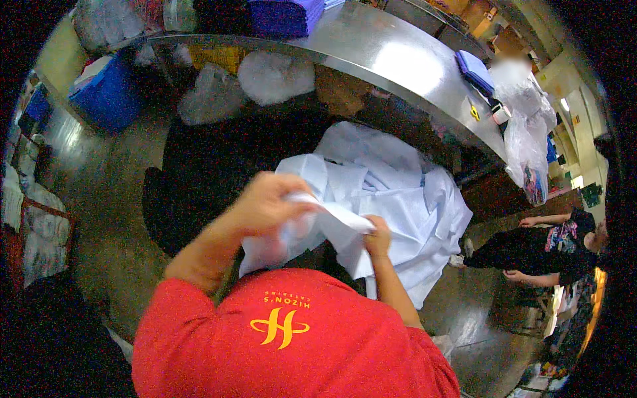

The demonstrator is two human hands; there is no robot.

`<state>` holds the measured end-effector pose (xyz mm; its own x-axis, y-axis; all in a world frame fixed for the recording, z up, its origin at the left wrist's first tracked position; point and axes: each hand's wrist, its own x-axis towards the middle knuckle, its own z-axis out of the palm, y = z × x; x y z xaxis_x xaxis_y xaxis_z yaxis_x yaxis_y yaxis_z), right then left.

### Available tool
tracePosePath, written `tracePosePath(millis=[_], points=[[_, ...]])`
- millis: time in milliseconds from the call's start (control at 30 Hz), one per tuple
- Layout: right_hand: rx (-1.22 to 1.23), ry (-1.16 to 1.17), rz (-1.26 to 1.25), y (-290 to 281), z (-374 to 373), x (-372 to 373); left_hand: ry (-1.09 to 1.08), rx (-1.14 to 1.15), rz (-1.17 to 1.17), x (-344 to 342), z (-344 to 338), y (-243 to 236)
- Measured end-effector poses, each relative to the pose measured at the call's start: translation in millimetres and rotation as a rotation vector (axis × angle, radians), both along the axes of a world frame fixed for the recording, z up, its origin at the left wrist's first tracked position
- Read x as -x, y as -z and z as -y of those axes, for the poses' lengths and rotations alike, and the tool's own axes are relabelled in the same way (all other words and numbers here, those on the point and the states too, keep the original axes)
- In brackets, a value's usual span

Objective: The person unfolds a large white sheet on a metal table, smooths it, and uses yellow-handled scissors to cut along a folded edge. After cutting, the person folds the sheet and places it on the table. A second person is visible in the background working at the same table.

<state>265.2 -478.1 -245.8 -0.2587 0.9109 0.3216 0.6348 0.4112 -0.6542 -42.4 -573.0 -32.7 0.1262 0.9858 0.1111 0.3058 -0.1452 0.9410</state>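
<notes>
Between my two hands a white cloth [342,215] is stretched, its edge pulled into a narrow folded strip. My left hand [272,199] pinches the strip's left end and is slightly blurred. At the other end, my right hand [377,237] is closed round the fabric, lower and to the right. The rest of the white fabric spreads beyond and right of my hands in a loose, crumpled heap [424,205]. Part of it hangs down near the front of my red shirt. What lies under the heap is mostly hidden.
A dark mass [212,159], perhaps black cloth, lies left of the heap. Beyond runs a metal table [358,40] with folded blue-purple cloths [285,16], yellow scissors [474,113] and a plastic bag [527,139]. A blue bin [109,93] stands far left; a person in black [531,245] is at right.
</notes>
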Motion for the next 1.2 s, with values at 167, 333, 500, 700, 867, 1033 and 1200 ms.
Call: tracePosePath(millis=[167,333,500,700,867,1033,1200], points=[[-0.074,0.412,0.196,55,12,-143,-0.607,-0.478,0.120,113,58,-46],[0.172,0.400,0.000,68,22,-117,-1.264,-0.468,-0.283,244,90,-42],[0.382,-0.456,-0.197,-18,43,52,-1.615,-0.381,-0.975,199,81,-13],[0.117,-0.562,-0.261,-156,67,102,0.103,-0.084,-0.514,-21,61,28],[0.204,-0.662,0.023,-115,66,65,-0.329,-0.076,-0.008,17,70,18],[0.456,-0.646,0.249,-34,87,54,-0.616,-0.693,0.233,132,169,1],[0.687,-0.803,-0.316,-54,88,71,-1.265,-0.678,-0.049,239,266,-24]])
